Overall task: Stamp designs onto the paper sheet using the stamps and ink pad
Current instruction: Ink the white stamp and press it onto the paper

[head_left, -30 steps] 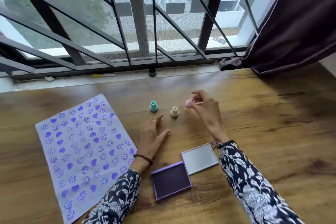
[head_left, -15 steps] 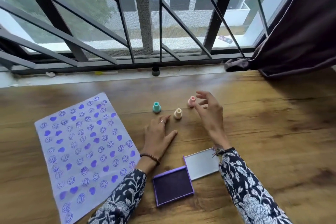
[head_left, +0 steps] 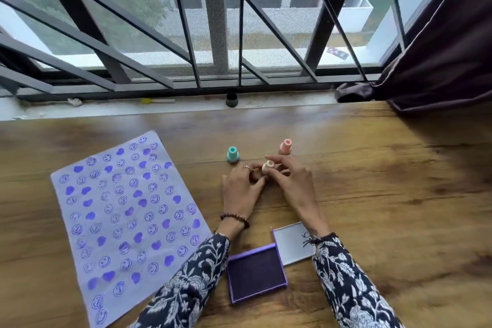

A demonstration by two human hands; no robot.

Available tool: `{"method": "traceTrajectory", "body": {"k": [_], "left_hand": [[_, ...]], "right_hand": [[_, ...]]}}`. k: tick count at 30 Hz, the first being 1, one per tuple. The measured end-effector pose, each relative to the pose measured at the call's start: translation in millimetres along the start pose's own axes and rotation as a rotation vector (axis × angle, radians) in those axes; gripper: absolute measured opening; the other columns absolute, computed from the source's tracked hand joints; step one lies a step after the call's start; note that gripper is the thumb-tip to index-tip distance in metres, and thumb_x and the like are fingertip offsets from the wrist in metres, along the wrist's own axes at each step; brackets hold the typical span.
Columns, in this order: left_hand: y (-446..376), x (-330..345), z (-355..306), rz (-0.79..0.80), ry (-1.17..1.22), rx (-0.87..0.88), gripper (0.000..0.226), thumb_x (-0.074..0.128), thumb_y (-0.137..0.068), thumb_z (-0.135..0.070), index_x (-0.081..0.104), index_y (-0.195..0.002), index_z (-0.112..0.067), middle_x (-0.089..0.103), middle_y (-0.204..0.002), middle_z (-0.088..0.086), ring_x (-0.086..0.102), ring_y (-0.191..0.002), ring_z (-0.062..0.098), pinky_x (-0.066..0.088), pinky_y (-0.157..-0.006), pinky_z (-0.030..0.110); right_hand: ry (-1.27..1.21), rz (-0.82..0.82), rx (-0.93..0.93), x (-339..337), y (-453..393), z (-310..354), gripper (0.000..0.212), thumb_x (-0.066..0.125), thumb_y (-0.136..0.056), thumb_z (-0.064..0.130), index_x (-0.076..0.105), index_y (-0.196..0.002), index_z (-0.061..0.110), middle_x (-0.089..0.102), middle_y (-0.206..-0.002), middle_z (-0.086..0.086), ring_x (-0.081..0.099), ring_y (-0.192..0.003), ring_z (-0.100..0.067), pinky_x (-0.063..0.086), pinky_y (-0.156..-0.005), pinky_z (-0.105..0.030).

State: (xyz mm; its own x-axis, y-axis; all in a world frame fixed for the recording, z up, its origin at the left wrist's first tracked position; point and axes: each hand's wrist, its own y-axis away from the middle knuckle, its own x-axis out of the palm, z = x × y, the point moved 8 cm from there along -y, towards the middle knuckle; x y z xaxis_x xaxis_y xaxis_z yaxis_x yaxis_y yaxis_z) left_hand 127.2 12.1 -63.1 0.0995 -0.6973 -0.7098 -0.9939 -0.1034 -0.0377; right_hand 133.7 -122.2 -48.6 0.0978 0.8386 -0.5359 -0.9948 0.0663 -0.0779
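A paper sheet [head_left: 125,224] covered in purple smileys and hearts lies at the left of the wooden table. Three small stamps stand past my hands: a teal stamp [head_left: 232,154], a pink stamp [head_left: 285,146] and a cream stamp [head_left: 267,167]. My right hand [head_left: 291,181] pinches the cream stamp with thumb and fingers. My left hand [head_left: 241,189] rests on the table beside it, its fingertips next to the stamp; whether they touch it is unclear. An open purple ink pad [head_left: 256,271] with its lid [head_left: 291,242] folded back lies near me, between my forearms.
A window sill with a small dark cap [head_left: 231,100] and metal bars runs along the table's far edge. A dark curtain [head_left: 436,56] hangs at the right and drapes onto the table's corner. Bare wood [head_left: 399,208] stretches to the right.
My right hand set the pink stamp down, let go and moved left onto the cream stamp. My left hand slid forward to the cream stamp.
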Motion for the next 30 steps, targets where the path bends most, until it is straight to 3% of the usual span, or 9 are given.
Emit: {"method": "traceTrajectory", "body": {"k": [3,6,10,19,24,28,30], "left_hand": [[5,-7,-2,0.037,0.234,0.015,0.022,0.071,-0.075,-0.026,0.065,-0.096,-0.025,0.069,-0.090,0.000,0.062,-0.083,0.016,0.046,-0.079,0.035],[17,-14,1,0.138,0.564,-0.046,0.022,0.073,-0.074,-0.018,0.063,-0.091,-0.029,0.067,-0.092,-0.008,0.063,-0.086,0.010,0.050,-0.074,0.015],[47,-24,0,0.189,0.980,-0.130,0.026,0.068,-0.074,0.000,0.067,-0.088,-0.022,0.075,-0.084,-0.009,0.067,-0.088,0.006,0.052,-0.076,0.013],[111,-46,8,0.164,0.965,-0.204,0.016,0.073,-0.069,-0.006,0.071,-0.081,-0.018,0.076,-0.077,-0.010,0.069,-0.078,0.005,0.052,-0.068,0.012],[135,-52,8,0.205,0.793,-0.129,0.022,0.075,-0.069,-0.005,0.072,-0.083,-0.022,0.076,-0.081,-0.011,0.069,-0.084,0.007,0.053,-0.076,0.016],[142,-66,9,0.182,0.731,-0.084,0.027,0.074,-0.071,-0.005,0.069,-0.081,-0.029,0.074,-0.074,-0.016,0.066,-0.075,-0.003,0.050,-0.069,0.008],[140,-73,19,0.138,0.702,-0.101,0.024,0.073,-0.073,-0.006,0.067,-0.082,-0.028,0.072,-0.078,-0.012,0.065,-0.073,-0.004,0.051,-0.069,0.008]], "right_hand": [[-0.085,-0.039,0.055,-9,6,-1,0.024,0.074,-0.075,0.016,0.071,-0.098,0.021,0.073,-0.091,-0.001,0.066,-0.080,-0.011,0.048,-0.074,-0.017],[-0.390,-0.004,0.150,-13,20,3,0.020,0.072,-0.077,0.012,0.070,-0.093,0.023,0.073,-0.085,0.001,0.066,-0.078,-0.010,0.055,-0.078,-0.028],[-0.753,0.069,0.230,-7,50,19,0.020,0.065,-0.080,0.003,0.071,-0.090,0.019,0.073,-0.077,0.006,0.066,-0.079,-0.008,0.056,-0.073,-0.019],[-0.778,-0.009,0.480,11,128,23,0.014,0.054,-0.090,0.011,0.062,-0.082,0.017,0.066,-0.075,0.002,0.062,-0.063,0.001,0.050,-0.059,-0.011],[-0.717,-0.088,0.611,14,161,19,0.020,0.047,-0.094,0.025,0.055,-0.082,0.011,0.054,-0.075,-0.009,0.045,-0.067,-0.015,0.036,-0.065,-0.026],[-1.258,-0.010,0.861,19,178,20,0.025,0.044,-0.094,0.019,0.061,-0.083,0.005,0.055,-0.066,-0.005,0.046,-0.055,-0.011,0.045,-0.044,-0.017],[-1.396,0.055,0.911,16,187,24,0.022,0.043,-0.093,0.014,0.061,-0.086,0.003,0.056,-0.071,-0.007,0.049,-0.057,-0.012,0.048,-0.043,-0.017]]}}
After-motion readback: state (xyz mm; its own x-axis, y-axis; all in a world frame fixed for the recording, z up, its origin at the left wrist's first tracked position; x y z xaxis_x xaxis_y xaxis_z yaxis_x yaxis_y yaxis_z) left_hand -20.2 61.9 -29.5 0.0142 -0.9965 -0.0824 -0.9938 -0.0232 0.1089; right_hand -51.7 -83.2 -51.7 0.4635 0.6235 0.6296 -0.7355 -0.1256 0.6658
